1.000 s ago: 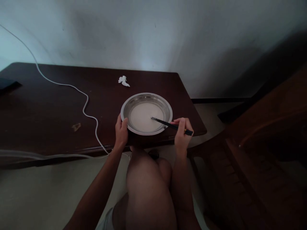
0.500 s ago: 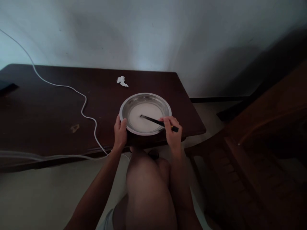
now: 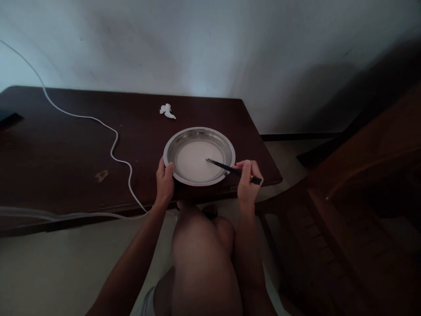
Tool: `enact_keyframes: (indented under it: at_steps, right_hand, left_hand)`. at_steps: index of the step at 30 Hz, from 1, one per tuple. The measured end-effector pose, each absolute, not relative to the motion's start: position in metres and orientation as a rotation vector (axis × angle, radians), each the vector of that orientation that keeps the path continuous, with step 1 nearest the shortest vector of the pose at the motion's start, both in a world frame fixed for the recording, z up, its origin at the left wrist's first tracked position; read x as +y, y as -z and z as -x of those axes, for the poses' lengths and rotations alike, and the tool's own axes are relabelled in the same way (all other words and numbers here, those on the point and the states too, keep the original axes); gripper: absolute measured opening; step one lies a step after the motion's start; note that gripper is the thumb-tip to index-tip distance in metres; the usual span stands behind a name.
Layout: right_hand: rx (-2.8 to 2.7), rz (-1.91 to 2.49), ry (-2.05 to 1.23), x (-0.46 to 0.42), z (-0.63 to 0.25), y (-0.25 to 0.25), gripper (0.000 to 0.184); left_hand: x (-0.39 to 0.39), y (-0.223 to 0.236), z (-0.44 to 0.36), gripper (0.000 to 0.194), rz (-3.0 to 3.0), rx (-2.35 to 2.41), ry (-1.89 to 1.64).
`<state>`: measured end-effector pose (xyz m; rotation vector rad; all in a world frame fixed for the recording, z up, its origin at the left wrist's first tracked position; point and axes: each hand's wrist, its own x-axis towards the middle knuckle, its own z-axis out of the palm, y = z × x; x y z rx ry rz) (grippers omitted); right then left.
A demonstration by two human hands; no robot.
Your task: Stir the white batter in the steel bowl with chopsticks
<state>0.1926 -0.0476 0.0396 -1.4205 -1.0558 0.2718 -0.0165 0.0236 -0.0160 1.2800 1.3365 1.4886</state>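
A round metal basin (image 3: 167,151) sits at the front edge of the dark table, with a pale, milky liquid (image 3: 194,160) in it. My left hand (image 3: 165,182) grips the basin's left rim, thumb on top and fingers underneath. In my right hand (image 3: 248,182), beyond the basin's right side, is a pair of black chopsticks (image 3: 226,167), pinched between thumb and fingers. Their far tips reach over the liquid near its middle; whether they dip into it is hard to make out.
On the brown table (image 3: 75,145), crumpled white tissue (image 3: 167,111) lies behind the basin. A white cable (image 3: 113,149) winds across the left side. A wooden chair (image 3: 315,206) stands at right, and my bent leg (image 3: 200,259) is below the table edge.
My right hand has moved to the right, drawing the chopsticks' tips from left of the liquid's middle toward its right part. My left hand and the basin have stayed in place.
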Motion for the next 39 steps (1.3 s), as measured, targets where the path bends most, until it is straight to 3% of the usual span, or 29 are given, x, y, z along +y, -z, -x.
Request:
enact_keyframes:
  at_steps: [5, 10, 15, 20, 25, 30, 35, 39]
  right_hand:
    - [-1.215, 1.348, -0.440, -0.047, -0.189, -0.040, 0.034]
    - [-1.069, 1.400, -0.300, -0.047, -0.190, -0.040, 0.037]
    - [-1.204, 1.373, -0.401, -0.048, -0.190, -0.040, 0.036]
    - [-1.093, 1.416, -0.276, -0.048, -0.191, -0.040, 0.038]
    - [-1.217, 1.377, -0.415, -0.046, -0.189, -0.042, 0.037]
    - [-1.105, 1.420, -0.281, -0.046, -0.195, -0.040, 0.038]
    - [-1.198, 1.386, -0.419, -0.044, -0.195, -0.041, 0.040]
    - [-1.212, 1.432, -0.304, -0.040, -0.198, -0.044, 0.036]
  left_hand:
    - [0.024, 0.017, 0.017, 0.041, -1.260, 1.320, -1.501]
    - [0.024, 0.017, 0.016, 0.041, -1.265, 1.313, -1.494]
    - [0.024, 0.016, 0.016, 0.041, -1.278, 1.322, -1.486]
    - [0.023, 0.014, 0.016, 0.041, -1.282, 1.327, -1.482]
    - [0.023, 0.015, 0.016, 0.040, -1.263, 1.328, -1.490]
    - [0.022, 0.015, 0.016, 0.041, -1.246, 1.331, -1.477]
    - [0.022, 0.015, 0.017, 0.040, -1.251, 1.341, -1.472]
    - [0.023, 0.016, 0.017, 0.041, -1.242, 1.327, -1.477]
